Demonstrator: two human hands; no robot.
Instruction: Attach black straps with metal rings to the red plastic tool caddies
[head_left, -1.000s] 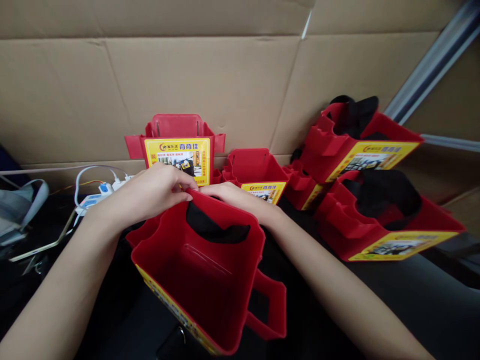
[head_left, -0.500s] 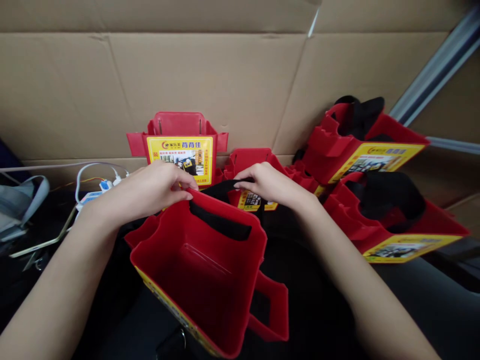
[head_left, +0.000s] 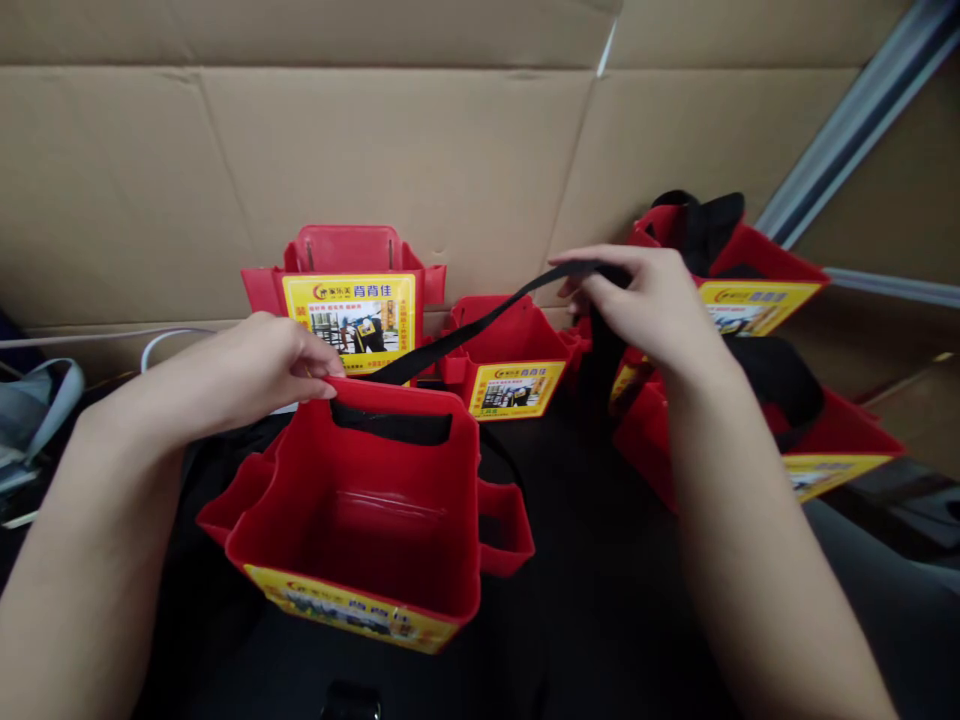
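Cardboard (head_left: 390, 160) stood behind the black table (head_left: 585, 610). The red box (head_left: 394, 485) was before you, its opening upward, other boxes (head_left: 517, 335) beyond. Your left hand (head_left: 266, 360) pinched the nearest box's far rim; your right hand (head_left: 645, 300) grasped its black strap (head_left: 480, 325), stretched rightward.

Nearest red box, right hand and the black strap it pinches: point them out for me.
Red box (head_left: 390, 467): head view, on the inside of its far wall.
Right hand (head_left: 649, 300): head view, on the back of the hand.
Black strap (head_left: 469, 333): head view, on the stretch between box and hand.
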